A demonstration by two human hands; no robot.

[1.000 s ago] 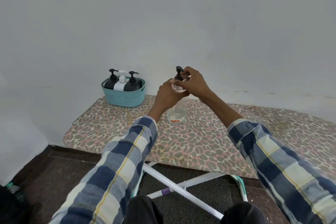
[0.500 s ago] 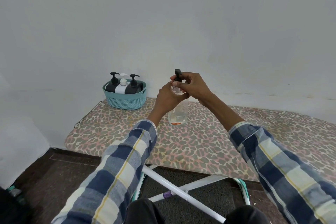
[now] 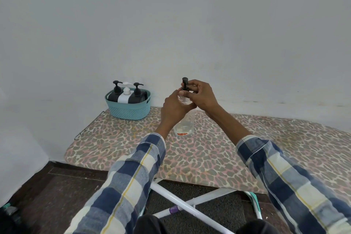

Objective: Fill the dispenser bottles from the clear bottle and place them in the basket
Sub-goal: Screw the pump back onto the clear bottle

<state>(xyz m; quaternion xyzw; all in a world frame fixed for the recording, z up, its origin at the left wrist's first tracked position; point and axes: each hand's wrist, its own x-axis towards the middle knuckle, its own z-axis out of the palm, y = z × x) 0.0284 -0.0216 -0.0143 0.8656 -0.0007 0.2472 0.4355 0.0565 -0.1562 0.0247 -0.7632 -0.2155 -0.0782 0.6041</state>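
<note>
A clear bottle (image 3: 185,126) with a black pump top (image 3: 184,83) stands upright on the leopard-print ironing board (image 3: 123,146). My left hand (image 3: 173,108) grips its upper body. My right hand (image 3: 201,95) pinches the pump's collar at the neck. At the board's far left a teal basket (image 3: 129,112) holds two black dispenser bottles (image 3: 115,94) (image 3: 137,94) and a white one (image 3: 125,95) between them. A little clear liquid shows in the bottom of the clear bottle.
A white wall rises right behind the board. The board's white crossed legs (image 3: 190,209) stand over a dark floor below me. My plaid sleeves fill the lower view.
Both hands stay on the clear bottle. My right fingers have shifted around the pump collar, and the pump head has turned.
</note>
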